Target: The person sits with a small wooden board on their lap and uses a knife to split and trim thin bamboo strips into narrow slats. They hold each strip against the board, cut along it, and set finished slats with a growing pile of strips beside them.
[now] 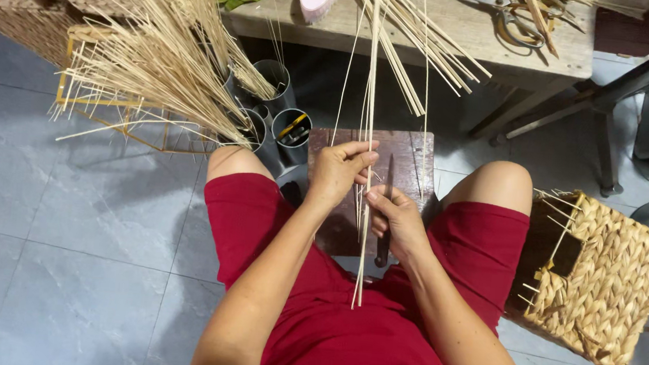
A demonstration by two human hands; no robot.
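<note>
Room: grey tiled floor (64, 207), seen from above, with a wooden table (462, 38) at the top of the view.
Landmark: small dark wooden board (409, 155) between the knees, just under the table.
Sticks in hand: a few thin pale sticks (371, 93), standing nearly straight up over the board, tops reaching past the table edge, bottoms hanging down over the red shorts (342, 341).
Left hand: left hand (339, 172) above the board, fingers curled round the sticks, thumb and fingertips pinched shut on them.
Right hand: right hand (395, 220) just below the left one, fingers closed on the same sticks lower down, with a dark knife (383, 242) under the palm, its blade lying along the board.
Where the sticks sit: running between both sets of fingers, touching them, held tight.
Done so far: a basket (606, 277) right of the board, woven on its sides, bare sticks poking out of its open frame.
Left to do: looks like plenty; big loose bundle of sticks (156, 50) left of the board, more sticks on the table (422, 50).
Also near: grey tubes (279, 120) with tools left of the board, scissors (511, 19) on the table.
</note>
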